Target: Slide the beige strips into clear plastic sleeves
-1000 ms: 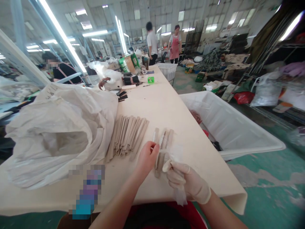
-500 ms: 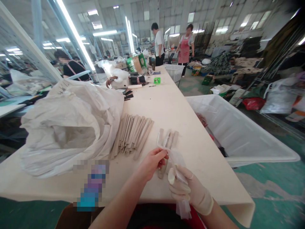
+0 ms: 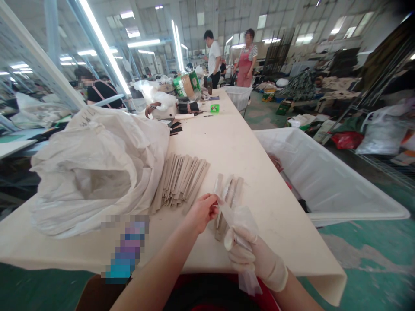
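Note:
My bare left hand point(image 3: 204, 211) pinches the upper left end of a thin translucent plastic piece point(image 3: 241, 216). Wearing a pale glove, my right hand point(image 3: 248, 252) is closed around the same plastic, and its tail hangs below the fist near the table's front edge. Under and beyond the plastic lie several beige strips point(image 3: 238, 188), partly covered by my hands. A larger fanned pile of beige strips point(image 3: 181, 179) rests on the table to the left of them.
A big white sack point(image 3: 97, 172) fills the table's point(image 3: 223, 142) left side. To the right stands a white plastic bin point(image 3: 340, 185). Farther up the table are a green box point(image 3: 214, 108), bags and black pieces. Two people stand in the background, and another is at the left.
My left hand has moved slightly left and up, drawing the plastic's end along. My right hand keeps its grip, shifted slightly left. A person in a pink apron has turned.

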Motion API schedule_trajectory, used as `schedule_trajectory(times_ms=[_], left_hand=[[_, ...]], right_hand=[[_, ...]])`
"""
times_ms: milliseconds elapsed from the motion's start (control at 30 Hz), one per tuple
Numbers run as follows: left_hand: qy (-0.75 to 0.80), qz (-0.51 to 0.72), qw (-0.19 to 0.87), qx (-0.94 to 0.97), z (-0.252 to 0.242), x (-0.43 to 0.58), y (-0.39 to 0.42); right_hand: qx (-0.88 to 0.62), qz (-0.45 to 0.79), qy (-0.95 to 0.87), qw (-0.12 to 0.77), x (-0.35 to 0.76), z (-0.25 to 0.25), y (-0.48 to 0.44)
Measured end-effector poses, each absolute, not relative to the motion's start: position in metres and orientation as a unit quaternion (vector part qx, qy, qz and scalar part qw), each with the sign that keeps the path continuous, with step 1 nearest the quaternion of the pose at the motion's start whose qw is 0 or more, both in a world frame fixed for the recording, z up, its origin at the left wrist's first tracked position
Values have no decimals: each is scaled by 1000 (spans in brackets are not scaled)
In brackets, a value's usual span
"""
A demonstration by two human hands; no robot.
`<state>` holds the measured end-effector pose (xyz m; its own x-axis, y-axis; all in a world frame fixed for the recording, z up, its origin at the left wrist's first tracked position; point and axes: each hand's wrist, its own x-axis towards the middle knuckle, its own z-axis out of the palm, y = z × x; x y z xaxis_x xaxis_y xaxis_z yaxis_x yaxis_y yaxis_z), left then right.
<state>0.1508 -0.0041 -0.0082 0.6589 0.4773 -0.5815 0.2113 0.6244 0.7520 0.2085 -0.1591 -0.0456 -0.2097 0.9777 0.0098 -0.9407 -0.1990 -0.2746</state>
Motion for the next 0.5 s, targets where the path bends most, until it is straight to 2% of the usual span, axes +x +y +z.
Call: schedule_trajectory(times_ms=[167, 300, 367, 500], left_hand=[[432, 142, 789, 413, -1, 155, 12], [406, 123, 753, 502, 3, 154, 11], [401, 113, 704, 575, 1, 149, 3], [309, 128, 479, 812, -12, 130, -14]], right_hand=[[-80, 763, -110, 632, 215, -55, -164], [-49, 761, -107, 638, 219, -67, -162], [-70, 756, -113, 641, 222, -67, -161], [-161, 750, -164, 621, 232, -53, -157]])
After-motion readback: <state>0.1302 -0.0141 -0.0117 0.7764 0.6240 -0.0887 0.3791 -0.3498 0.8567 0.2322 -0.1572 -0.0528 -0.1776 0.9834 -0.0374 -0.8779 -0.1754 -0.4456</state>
